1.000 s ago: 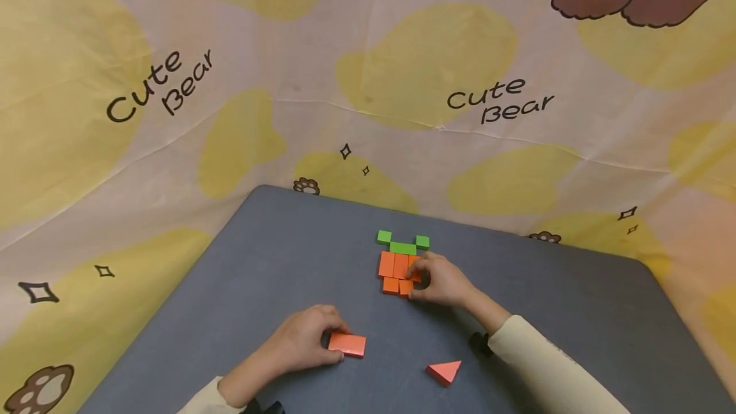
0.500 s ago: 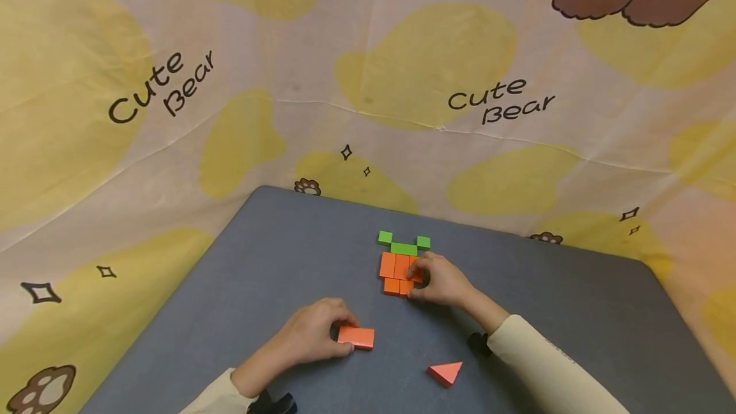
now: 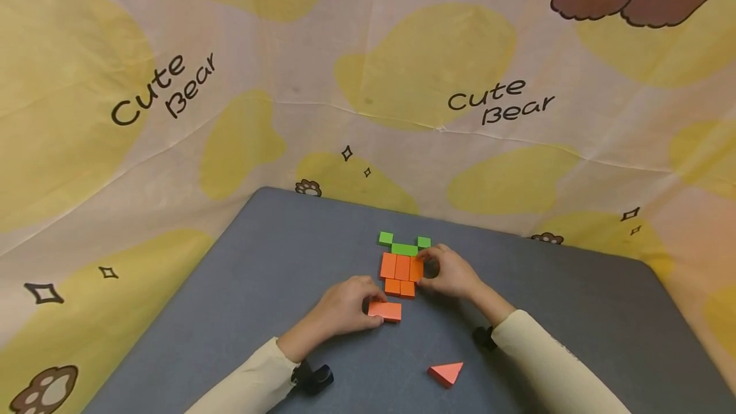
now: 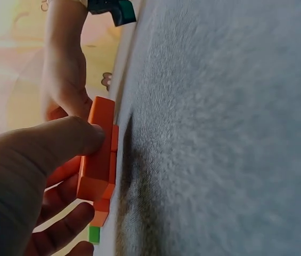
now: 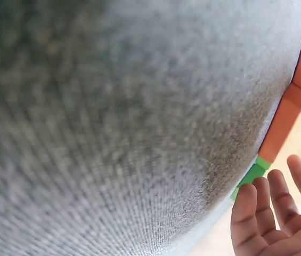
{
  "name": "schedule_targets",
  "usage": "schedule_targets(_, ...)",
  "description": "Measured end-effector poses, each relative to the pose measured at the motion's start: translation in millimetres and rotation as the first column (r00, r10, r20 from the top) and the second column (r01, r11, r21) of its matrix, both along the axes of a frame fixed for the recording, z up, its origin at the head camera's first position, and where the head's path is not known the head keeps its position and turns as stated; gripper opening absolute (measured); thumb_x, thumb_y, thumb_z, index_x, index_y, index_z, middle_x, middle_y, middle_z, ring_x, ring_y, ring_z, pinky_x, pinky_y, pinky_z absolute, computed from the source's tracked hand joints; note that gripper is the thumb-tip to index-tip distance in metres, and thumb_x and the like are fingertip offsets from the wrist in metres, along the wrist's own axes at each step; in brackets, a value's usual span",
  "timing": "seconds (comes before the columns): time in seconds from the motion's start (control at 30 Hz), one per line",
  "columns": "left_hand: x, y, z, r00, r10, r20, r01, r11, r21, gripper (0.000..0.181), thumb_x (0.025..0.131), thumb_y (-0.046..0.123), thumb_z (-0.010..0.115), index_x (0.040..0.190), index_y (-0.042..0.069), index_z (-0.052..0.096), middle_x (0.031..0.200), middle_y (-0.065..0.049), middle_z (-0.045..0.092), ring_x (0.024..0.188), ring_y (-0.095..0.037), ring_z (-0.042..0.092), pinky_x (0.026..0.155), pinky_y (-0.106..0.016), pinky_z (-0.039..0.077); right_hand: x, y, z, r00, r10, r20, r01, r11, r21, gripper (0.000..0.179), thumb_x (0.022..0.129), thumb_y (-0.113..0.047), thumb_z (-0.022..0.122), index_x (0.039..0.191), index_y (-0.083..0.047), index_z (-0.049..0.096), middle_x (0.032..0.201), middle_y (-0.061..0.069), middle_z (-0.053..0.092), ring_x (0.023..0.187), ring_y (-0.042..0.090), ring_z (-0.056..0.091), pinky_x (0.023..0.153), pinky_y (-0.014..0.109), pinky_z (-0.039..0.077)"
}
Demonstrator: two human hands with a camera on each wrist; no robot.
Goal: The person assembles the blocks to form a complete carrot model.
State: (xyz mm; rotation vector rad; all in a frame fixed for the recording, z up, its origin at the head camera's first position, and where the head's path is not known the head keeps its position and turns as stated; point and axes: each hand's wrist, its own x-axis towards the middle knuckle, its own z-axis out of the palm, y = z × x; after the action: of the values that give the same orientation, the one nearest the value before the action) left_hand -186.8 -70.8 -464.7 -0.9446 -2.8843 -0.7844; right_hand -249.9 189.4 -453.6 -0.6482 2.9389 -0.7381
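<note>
My left hand (image 3: 347, 306) pinches an orange rectangular block (image 3: 390, 312) by its left end, with the thumb along one side. In the left wrist view, that block (image 4: 97, 160) looks slightly raised off the table. Just beyond it lies a flat figure of blocks: two small orange squares (image 3: 400, 287), three upright orange rectangles (image 3: 402, 268) and a green rectangle (image 3: 405, 250). Beside the figure's right edge is my right hand (image 3: 451, 275), fingers bent and holding nothing. The right wrist view shows its fingers spread near the orange block (image 5: 284, 122); whether they touch it, I cannot tell.
Two green squares (image 3: 386, 238) sit at the figure's far corners. A pink-orange triangular block (image 3: 446, 374) lies nearer, to the right. The grey table (image 3: 276, 248) ends against a printed cloth (image 3: 391, 50) behind and on the left.
My left hand has carried the orange rectangular block right and away from me, up to the figure. My right hand has drawn back slightly right, uncovering the figure's right-hand blocks.
</note>
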Motion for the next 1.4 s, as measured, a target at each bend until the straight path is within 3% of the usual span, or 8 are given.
schedule_targets(0.23, -12.2, 12.6, -3.3, 1.0, -0.004, -0.015, 0.004, 1.0, -0.019, 0.027, 0.077, 0.033, 0.077, 0.101, 0.023, 0.073, 0.098, 0.009, 0.066, 0.084, -0.006, 0.056, 0.072, -0.025, 0.048, -3.3, 3, -2.5, 1.0, -0.017, 0.014, 0.017, 1.0, 0.0, 0.052, 0.073, -0.029, 0.081, 0.119, -0.012, 0.065, 0.104, 0.007, 0.059, 0.087, 0.019, 0.056, 0.074, 0.036, 0.049)
schedule_targets(0.43, -17.2, 19.6, -2.1, 1.0, -0.001, 0.006, 0.001, 0.999, -0.034, 0.026, 0.077, 0.032, 0.077, 0.102, 0.024, 0.074, 0.097, 0.01, 0.065, 0.083, -0.006, 0.054, 0.072, -0.024, 0.047, -4.8, 4, -2.4, 0.999, -0.032, 0.028, 0.032, 0.999, 0.012, 0.051, 0.074, -0.03, 0.08, 0.12, -0.014, 0.065, 0.106, 0.007, 0.059, 0.094, 0.022, 0.058, 0.081, 0.042, 0.05)
schedule_targets(0.83, -18.5, 25.4, -4.6, 1.0, -0.011, 0.012, 0.011, 0.999, -0.031, 0.026, 0.076, 0.03, 0.078, 0.101, 0.023, 0.074, 0.094, 0.01, 0.064, 0.082, -0.005, 0.053, 0.072, -0.022, 0.047, -3.9, 6, -4.1, 1.0, 0.001, 0.018, -0.002, 1.0, 0.006, 0.05, 0.073, -0.028, 0.081, 0.117, -0.009, 0.067, 0.104, 0.009, 0.06, 0.093, 0.023, 0.058, 0.08, 0.041, 0.05)
schedule_targets(1.1, -21.2, 26.2, -6.6, 1.0, -0.02, 0.001, 0.02, 1.0, -0.024, 0.024, 0.075, 0.028, 0.078, 0.098, 0.023, 0.074, 0.093, 0.011, 0.065, 0.08, -0.004, 0.053, 0.07, -0.022, 0.047, -2.0, 10, -6.4, 1.0, -0.011, 0.025, 0.011, 1.0, 0.002, 0.048, 0.075, -0.03, 0.08, 0.117, -0.013, 0.067, 0.106, 0.007, 0.06, 0.092, 0.02, 0.057, 0.077, 0.039, 0.05)
schedule_targets(1.27, -24.0, 25.0, -7.1, 0.999, -0.03, -0.014, 0.029, 0.999, -0.025, 0.027, 0.075, 0.03, 0.079, 0.1, 0.023, 0.074, 0.094, 0.011, 0.066, 0.083, -0.005, 0.056, 0.073, -0.023, 0.048, 8.6, 16, 2.1, 0.999, -0.005, 0.039, 0.006, 1.0, -0.031, 0.046, 0.077, -0.03, 0.079, 0.118, -0.014, 0.065, 0.106, 0.005, 0.062, 0.089, 0.019, 0.058, 0.076, 0.037, 0.051)
schedule_targets(1.4, -27.8, 21.8, -4.4, 0.999, -0.035, -0.003, 0.035, 0.999, -0.007, 0.03, 0.075, 0.032, 0.08, 0.102, 0.022, 0.073, 0.096, 0.01, 0.067, 0.085, -0.006, 0.057, 0.076, -0.025, 0.049, 29.4, 22, 14.2, 0.998, 0.03, 0.048, -0.025, 0.995, -0.092, 0.043, 0.08, -0.027, 0.077, 0.118, -0.012, 0.064, 0.107, 0.006, 0.065, 0.091, 0.021, 0.062, 0.076, 0.039, 0.053)
